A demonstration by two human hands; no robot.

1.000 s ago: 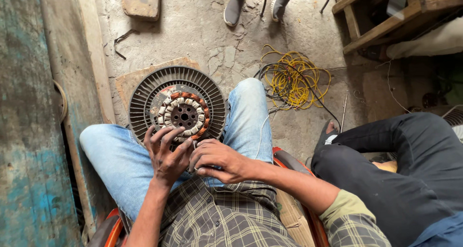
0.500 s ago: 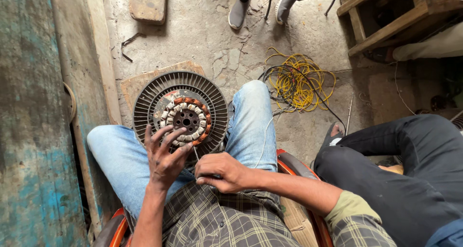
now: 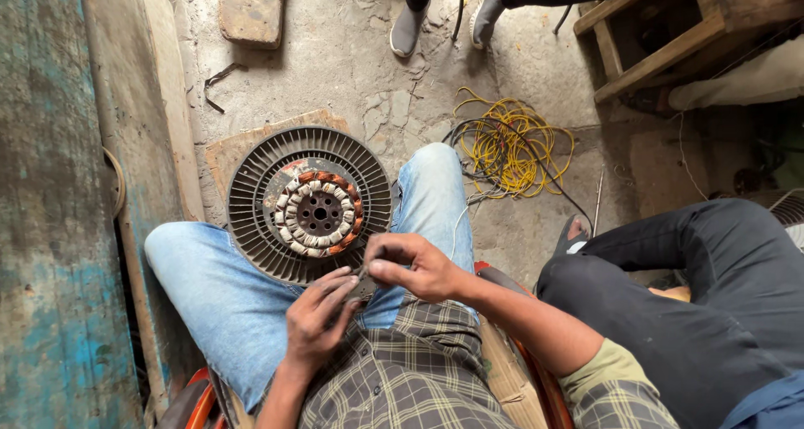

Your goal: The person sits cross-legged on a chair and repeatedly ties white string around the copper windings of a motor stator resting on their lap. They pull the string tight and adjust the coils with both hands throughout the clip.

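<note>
Left hand [image 3: 318, 320] slid off stator [image 3: 318, 214] toward lap; both hands pinch small part [image 3: 362, 280], right hand [image 3: 414, 266] fingers closed. Keep grip steady, close.

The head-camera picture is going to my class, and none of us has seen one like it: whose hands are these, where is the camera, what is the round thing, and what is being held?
The camera sits on a seated person's head and looks down at their lap. Both hands are theirs: the left hand and the right hand meet over the jeans, pinching something small and dark between the fingertips; what it is cannot be told. Just beyond them, between the knees, lies a round finned motor part with copper windings in a ring at its middle, on a wooden board. On the concrete floor farther off lies a tangle of yellow wire. A second person's dark trouser leg is on the right.
</note>
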